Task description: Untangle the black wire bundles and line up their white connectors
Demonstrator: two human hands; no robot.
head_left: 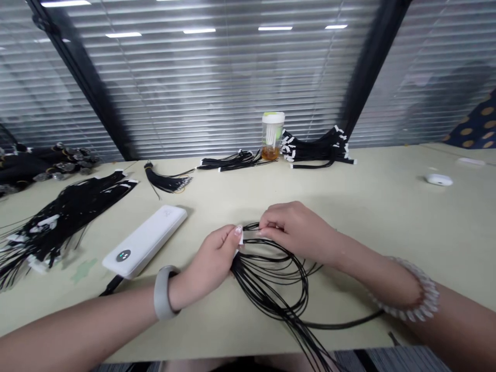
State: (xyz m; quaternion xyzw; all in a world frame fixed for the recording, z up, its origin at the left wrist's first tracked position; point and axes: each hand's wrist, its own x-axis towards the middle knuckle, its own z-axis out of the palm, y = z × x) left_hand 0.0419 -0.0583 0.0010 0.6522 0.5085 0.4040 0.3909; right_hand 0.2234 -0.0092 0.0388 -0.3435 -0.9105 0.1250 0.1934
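Note:
A bundle of thin black wires fans out and loops across the front middle of the table, some ends hanging over its edge. My left hand is closed on the bundle's white connector, thumb on top; most of the connector is hidden by the fingers. Just to the right, my right hand pinches thin black wires that lead out of the connector. Its fingertips are a short way apart from my left thumb.
A white power bank with a black cable lies left of my hands. Black wire bundles cover the far left. At the back stand a cup with amber liquid and a stack of black cables. A white earbud case lies right.

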